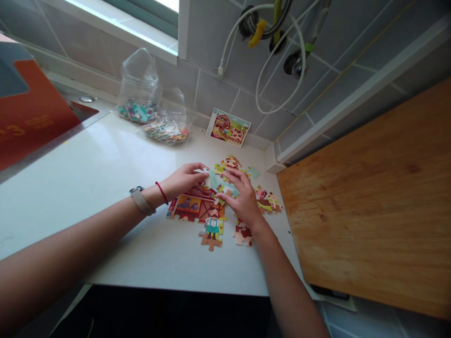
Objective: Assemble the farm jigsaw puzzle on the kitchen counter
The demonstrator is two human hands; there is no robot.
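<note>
A partly joined jigsaw puzzle (189, 206) lies on the white counter, showing a red barn and a figure in a blue apron. My left hand (186, 180) is over its upper edge, thumb and fingers closed on a pale blue puzzle piece (213, 179). Opposite it, my right hand (244, 199) pinches pale blue and green pieces (228, 188) between thumb and fingers. Where these pieces meet is partly hidden by the fingers. Loose pieces lie around, among them a brown-and-pink patched one (243, 234) beneath my right wrist and a cluster with a pink animal (269, 201) to the right.
A reference picture card (229, 127) leans against the tiled wall. Two clear bags of puzzle pieces (138, 110) (167, 129) stand at the back left. An orange box (38, 112) is at far left, a wooden board (369, 197) at right. Cables and pipes (278, 42) hang above.
</note>
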